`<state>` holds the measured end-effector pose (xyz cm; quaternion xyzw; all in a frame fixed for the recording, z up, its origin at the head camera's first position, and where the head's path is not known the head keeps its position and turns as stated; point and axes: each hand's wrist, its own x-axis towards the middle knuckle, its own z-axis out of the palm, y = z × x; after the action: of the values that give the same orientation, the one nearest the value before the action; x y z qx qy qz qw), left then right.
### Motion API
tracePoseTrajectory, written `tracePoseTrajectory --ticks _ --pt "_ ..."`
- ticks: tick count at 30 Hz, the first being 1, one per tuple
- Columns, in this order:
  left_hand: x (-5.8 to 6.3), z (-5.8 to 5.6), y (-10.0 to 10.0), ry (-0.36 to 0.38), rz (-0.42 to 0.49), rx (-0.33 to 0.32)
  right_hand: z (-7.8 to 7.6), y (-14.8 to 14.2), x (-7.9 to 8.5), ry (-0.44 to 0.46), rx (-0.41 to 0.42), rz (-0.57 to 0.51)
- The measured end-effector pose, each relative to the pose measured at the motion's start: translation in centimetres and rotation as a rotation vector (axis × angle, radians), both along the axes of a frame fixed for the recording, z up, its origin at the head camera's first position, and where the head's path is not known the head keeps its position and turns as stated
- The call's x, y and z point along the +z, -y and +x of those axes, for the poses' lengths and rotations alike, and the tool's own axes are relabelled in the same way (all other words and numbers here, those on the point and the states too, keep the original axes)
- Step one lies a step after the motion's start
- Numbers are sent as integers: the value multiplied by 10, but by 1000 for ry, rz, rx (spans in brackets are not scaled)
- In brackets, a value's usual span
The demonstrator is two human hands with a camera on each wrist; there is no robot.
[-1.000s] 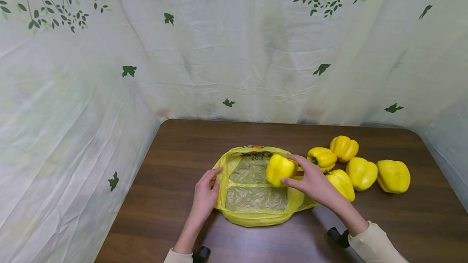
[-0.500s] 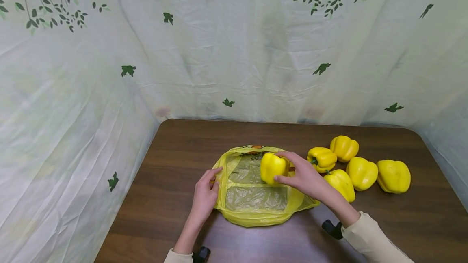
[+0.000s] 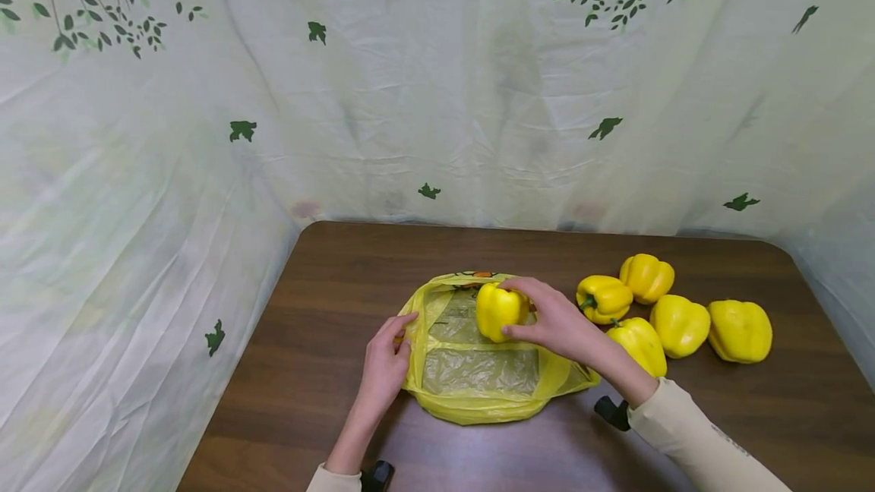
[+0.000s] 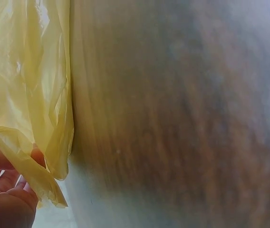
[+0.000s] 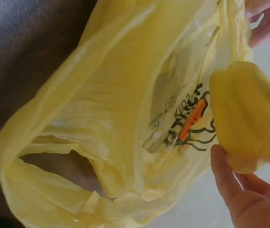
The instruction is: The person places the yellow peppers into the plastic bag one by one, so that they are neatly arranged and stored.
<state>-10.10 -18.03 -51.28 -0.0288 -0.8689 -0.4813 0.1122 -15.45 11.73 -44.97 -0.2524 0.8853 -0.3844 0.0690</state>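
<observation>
Nearest, at the bottom of the head view, pale sleeves (image 3: 690, 433) come in from seven and five o'clock, a black wrist device (image 3: 613, 414) beside each. Between the arms a yellow bag (image 3: 472, 411) lies on the brown counter (image 3: 307, 370), its mouth upward and spread wide.

The left hand (image 3: 386, 359) pinches the rim at the bag's nine o'clock, one finger tucked behind the plastic, probably because such thin film would sag without a steadying grip. The right hand (image 3: 557, 323) reaches in from four o'clock, thumb and fingers around a yellow pepper (image 3: 495, 313), which leaves its far side free. That pepper is over the opening, toward one o'clock of its middle; whether it dips below the rim cannot be told.

Inside the bag, creased see-through plastic shows and no pepper is seen lying there, though the right hand hides part. The right wrist view adds dark and orange printing (image 5: 192, 118) and a handle loop (image 5: 44, 199) toward eight o'clock.

Farther, between the bag's two and three o'clock, five loose peppers (image 3: 680, 326) sit close together, seemingly for the right hand's easy reach. Beyond, at twelve, hangs leaf-patterned cloth (image 3: 478, 97).
</observation>
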Motion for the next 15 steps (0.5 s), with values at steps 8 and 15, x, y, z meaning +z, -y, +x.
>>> tracePoseTrajectory --ticks 8,15 --pt "3 -1 -1 4 1 16 -9 8 1 -26 23 32" --pt "2 0 -3 7 -2 5 -13 15 0 -33 63 26"
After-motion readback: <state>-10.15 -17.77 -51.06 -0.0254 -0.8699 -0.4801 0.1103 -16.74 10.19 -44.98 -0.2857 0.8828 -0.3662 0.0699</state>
